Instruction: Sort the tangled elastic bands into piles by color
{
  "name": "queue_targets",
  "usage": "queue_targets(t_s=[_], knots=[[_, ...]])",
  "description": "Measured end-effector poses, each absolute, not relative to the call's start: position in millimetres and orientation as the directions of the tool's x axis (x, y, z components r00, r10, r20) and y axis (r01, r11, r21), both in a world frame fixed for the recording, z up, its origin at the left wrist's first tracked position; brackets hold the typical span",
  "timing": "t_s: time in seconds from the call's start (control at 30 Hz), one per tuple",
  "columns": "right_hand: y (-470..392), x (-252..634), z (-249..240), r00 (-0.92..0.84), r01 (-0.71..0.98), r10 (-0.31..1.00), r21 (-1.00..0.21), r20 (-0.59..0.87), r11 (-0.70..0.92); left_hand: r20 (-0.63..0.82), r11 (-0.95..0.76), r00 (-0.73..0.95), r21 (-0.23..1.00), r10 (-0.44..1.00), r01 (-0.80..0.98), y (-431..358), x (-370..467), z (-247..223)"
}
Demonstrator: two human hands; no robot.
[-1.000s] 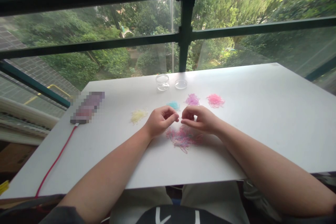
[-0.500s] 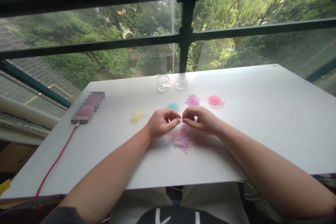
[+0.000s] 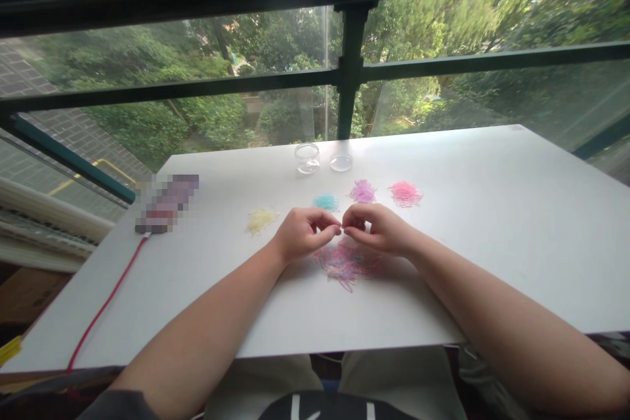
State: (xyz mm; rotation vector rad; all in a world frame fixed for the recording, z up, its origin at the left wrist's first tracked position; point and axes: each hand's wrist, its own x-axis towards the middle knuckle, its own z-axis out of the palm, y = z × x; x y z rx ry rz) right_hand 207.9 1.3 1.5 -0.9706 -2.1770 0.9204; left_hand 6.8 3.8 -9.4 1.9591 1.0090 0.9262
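My left hand (image 3: 304, 234) and my right hand (image 3: 378, 228) meet fingertip to fingertip, each closed in a pinch. Between them is a tiny thin strand, apparently a small rubber band, mostly hidden by the fingers. Just below lies a mixed pile of small rubber bands (image 3: 344, 267) in pink, purple and bluish tones. Beyond my hands are single-colour heaps: a blue pile (image 3: 325, 201), a purple pile (image 3: 363, 191) and a pink pile (image 3: 405, 193). A pale yellow pile (image 3: 261, 220) sits left of my left hand.
A clear round jar (image 3: 307, 160) stands at the back of the white table (image 3: 492, 223), with a clear lid (image 3: 341, 163) beside it. At the left lies a blurred-out device (image 3: 167, 205), a red cable (image 3: 108, 298) running from it. Windows rise behind the table.
My fingertips have drawn slightly closer together, so less of the pinkish strand shows between them. The view has shifted slightly; the piles, jar and lid stay where they were.
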Motion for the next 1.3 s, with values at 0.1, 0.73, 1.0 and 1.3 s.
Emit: queue_targets(t_s=[0.1, 0.73, 1.0, 1.3], knots=[[0.4, 208.1, 2.5, -0.574, 0.390, 0.790, -0.777, 0.215, 0.495, 0.253, -0.411, 0.420, 0.843, 0.871, 0.346, 3.4, 7.4, -9.0], [5.2, 210.9, -2.5, -0.532, 0.423, 0.817, -0.766, 0.223, 0.484, 0.136, -0.234, 0.364, 0.941, 0.921, 0.243, 4.3, 6.8, -12.0], [3.9, 211.5, 0.0, -0.526, 0.418, 0.820, -0.770, 0.227, 0.482, 0.173, -0.265, 0.337, 0.931, 0.925, 0.250, 3.9, 7.1, -12.6], [2.7, 208.7, 1.3, -0.513, 0.438, 0.832, -0.769, 0.212, 0.466, 0.210, -0.319, 0.360, 0.906, 0.909, 0.277, 2.8, 7.3, -11.4]])
